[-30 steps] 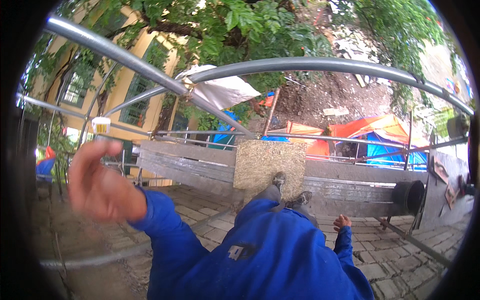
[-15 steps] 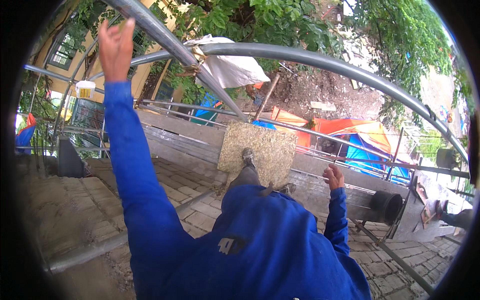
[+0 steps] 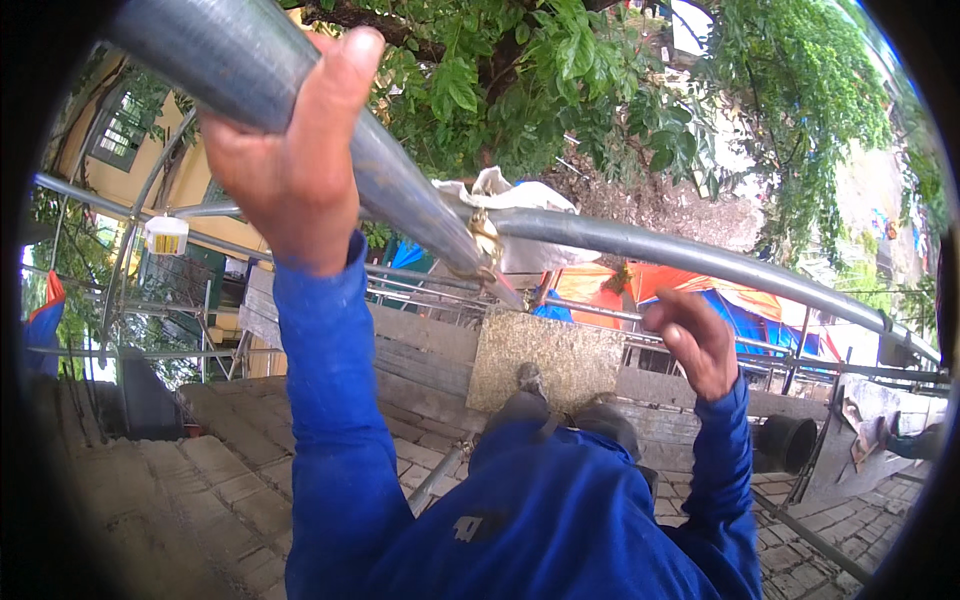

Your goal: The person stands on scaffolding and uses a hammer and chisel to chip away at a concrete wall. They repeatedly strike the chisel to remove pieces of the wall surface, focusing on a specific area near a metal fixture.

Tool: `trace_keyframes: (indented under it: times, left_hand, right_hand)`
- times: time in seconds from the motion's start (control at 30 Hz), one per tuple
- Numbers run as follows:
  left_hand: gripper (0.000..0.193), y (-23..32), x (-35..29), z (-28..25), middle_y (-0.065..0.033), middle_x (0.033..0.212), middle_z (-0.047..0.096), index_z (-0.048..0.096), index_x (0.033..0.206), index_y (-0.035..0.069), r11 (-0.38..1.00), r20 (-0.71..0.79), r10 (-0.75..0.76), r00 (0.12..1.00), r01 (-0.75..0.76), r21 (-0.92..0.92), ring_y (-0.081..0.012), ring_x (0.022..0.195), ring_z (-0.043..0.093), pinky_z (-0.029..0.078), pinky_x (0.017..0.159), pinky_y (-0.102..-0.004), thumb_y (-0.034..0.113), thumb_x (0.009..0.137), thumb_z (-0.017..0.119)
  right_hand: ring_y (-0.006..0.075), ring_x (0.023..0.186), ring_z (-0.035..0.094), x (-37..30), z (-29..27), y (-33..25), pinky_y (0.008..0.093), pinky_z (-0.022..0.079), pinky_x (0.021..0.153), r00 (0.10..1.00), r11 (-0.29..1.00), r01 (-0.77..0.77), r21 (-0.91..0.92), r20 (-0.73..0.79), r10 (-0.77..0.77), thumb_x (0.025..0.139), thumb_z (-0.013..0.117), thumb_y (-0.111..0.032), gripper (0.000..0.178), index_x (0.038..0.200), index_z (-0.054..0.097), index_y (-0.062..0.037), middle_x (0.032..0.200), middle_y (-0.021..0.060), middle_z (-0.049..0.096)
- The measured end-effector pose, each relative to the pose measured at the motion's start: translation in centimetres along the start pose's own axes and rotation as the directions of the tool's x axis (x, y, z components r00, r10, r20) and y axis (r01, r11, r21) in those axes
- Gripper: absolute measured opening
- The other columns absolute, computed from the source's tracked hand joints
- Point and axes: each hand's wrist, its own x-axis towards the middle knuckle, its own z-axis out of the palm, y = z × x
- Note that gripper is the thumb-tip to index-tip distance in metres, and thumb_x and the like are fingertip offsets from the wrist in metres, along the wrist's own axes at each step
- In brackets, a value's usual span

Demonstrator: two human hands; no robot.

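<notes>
My left hand [image 3: 300, 165] is wrapped round a thick grey metal scaffold pole [image 3: 380, 170], which slants across the upper left. Its thumb lies along the near side, while most of the fingers are hidden behind the metal. Lower on that pole, a cord tie [image 3: 483, 232] sits where a horizontal grey tube [image 3: 640, 240] meets it, with a white sack [image 3: 535, 195] draped there. My right hand [image 3: 700, 345] is raised in the air, fingers loosely bent and apart, holding nothing. It is below the horizontal tube without touching it.
I stand on a speckled board [image 3: 545, 350] over plank walkways, beside a tiled roof [image 3: 230, 470]. A black bucket [image 3: 785, 442] stands at right, near another person's foot [image 3: 890, 440]. A white tub [image 3: 166, 236] hangs at left. Orange and blue tarps [image 3: 690, 285] lie below; leafy branches [image 3: 500, 60] reach in.
My left hand has gone from reaching beside the pole to gripping it. The pole now looks closer. My right hand has risen, and my view has shifted toward the pole.
</notes>
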Motion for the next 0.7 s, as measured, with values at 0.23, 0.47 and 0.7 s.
trace_keyframes:
  times: [0.23,0.47,0.7]
  left_hand:
    - [0.047,-0.1,0.3,0.1,-0.0174,0.09,0.062,0.048,0.118,-0.01,0.993,0.015,-0.048,0.999,0.046,0.107,-0.0226,0.08,0.061,0.049,0.08,-0.0349,0.009,0.078,0.065]
    - [0.067,-0.6,0.4,-0.1,-0.0103,0.095,0.061,0.047,0.125,0.001,0.998,-0.092,-0.045,0.995,0.041,-0.043,-0.0178,0.085,0.06,0.051,0.079,-0.0337,0.009,0.068,0.081]
    - [0.066,-0.9,-0.9,-0.7,-0.0149,0.105,0.055,0.038,0.13,-0.001,0.994,-0.049,-0.081,0.995,0.084,0.071,-0.026,0.094,0.055,0.045,0.088,-0.0398,0.029,0.078,0.066]
  right_hand:
    - [0.0368,0.096,0.063,21.8,6.9,3.7,0.0427,0.05,0.084,0.842,0.774,0.488,-0.404,0.453,-0.294,0.087,0.066,-0.031,0.036,0.111,0.064,-0.0044,0.103,0.0177,0.066]
    - [0.0386,0.095,0.061,28.9,10.1,8.3,0.0488,0.047,0.083,0.587,0.748,0.617,-0.243,0.775,-0.233,0.085,0.063,-0.037,0.035,0.103,0.064,-0.0069,0.097,0.0185,0.064]
    - [0.04,0.084,0.06,30.3,9.3,8.1,0.0488,0.047,0.072,0.419,0.62,0.784,-0.034,0.766,-0.488,0.091,0.059,-0.027,0.024,0.091,0.06,-0.0026,0.084,0.0184,0.06]
